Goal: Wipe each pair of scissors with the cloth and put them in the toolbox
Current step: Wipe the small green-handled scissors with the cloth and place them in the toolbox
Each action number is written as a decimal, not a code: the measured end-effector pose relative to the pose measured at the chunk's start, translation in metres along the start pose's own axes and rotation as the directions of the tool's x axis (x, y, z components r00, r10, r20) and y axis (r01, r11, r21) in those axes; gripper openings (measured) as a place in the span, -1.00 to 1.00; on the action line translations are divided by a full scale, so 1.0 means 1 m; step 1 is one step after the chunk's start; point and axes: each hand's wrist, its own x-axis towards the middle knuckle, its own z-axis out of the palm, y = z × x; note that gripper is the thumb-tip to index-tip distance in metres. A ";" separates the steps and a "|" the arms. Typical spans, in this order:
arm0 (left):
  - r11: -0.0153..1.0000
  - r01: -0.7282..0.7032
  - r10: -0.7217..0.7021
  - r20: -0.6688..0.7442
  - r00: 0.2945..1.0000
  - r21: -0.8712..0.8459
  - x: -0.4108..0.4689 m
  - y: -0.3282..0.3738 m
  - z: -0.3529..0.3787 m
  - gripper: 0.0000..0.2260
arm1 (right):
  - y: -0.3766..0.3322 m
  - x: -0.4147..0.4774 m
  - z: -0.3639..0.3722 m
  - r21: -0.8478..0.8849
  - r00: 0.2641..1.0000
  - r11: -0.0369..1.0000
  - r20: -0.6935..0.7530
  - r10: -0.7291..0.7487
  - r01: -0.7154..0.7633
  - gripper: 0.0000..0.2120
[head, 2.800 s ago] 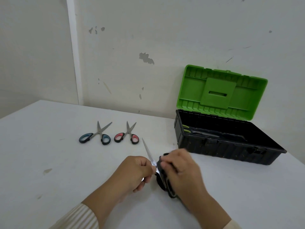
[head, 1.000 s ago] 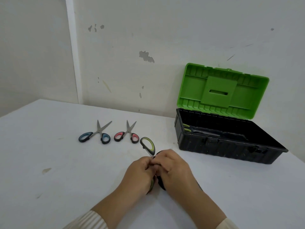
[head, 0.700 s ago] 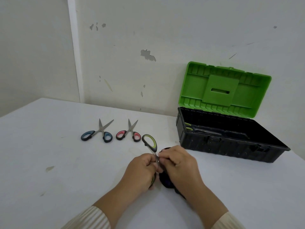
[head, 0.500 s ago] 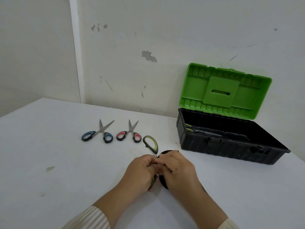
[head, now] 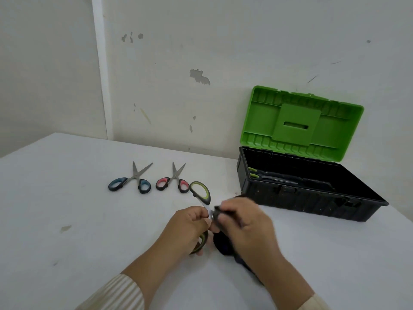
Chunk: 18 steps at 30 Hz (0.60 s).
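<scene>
My left hand (head: 190,227) grips green-handled scissors (head: 200,193) near the pivot, one handle loop sticking up and away, the other under my palm. My right hand (head: 243,224) holds a black cloth (head: 223,242) pinched around the blades, which are hidden. Blue-handled scissors (head: 131,183) and red-handled scissors (head: 174,183) lie on the table farther back on the left. The toolbox (head: 312,198), black with its green lid (head: 299,124) up, stands at the right; another green-handled pair (head: 266,175) lies inside at its left end.
The white table (head: 67,220) meets the wall at the back and has a few small stains on the left. The toolbox sits close to the table's right edge.
The scissors were turned round: 2.8 s ago a blade pointed up, now a handle loop does. Since half a second ago my right hand slid a little right with the cloth.
</scene>
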 end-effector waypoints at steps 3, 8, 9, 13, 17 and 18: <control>1.000 0.010 -0.010 -0.010 1.000 0.025 -0.003 0.002 0.000 -0.85 | 0.011 0.007 0.005 -0.130 0.995 0.991 0.101 0.003 0.011 -0.86; 0.998 -0.021 0.022 -0.004 1.000 0.058 -0.003 0.004 0.002 -0.85 | 0.005 0.004 0.013 -0.223 0.990 0.967 0.096 -0.103 0.122 -0.91; 0.998 -0.022 0.022 -0.001 1.000 0.055 -0.004 0.004 0.002 -0.84 | 0.007 0.005 0.012 -0.204 0.992 0.974 0.091 -0.085 0.102 -0.91; 0.999 -0.021 0.021 0.002 1.000 0.040 -0.006 0.007 -0.003 -0.81 | 0.032 0.018 -0.017 -0.137 0.967 0.966 -0.165 0.196 -0.220 -0.90; 0.999 -0.027 0.022 -0.119 0.993 -0.037 -0.001 0.008 -0.011 -0.80 | 0.021 0.011 -0.028 -0.027 0.949 0.975 -0.237 0.206 -0.219 -0.87; 0.999 -0.028 0.021 -0.143 0.989 -0.046 0.000 0.008 -0.011 -0.81 | 0.012 0.008 -0.022 -0.052 0.977 0.990 -0.177 0.119 -0.130 -0.89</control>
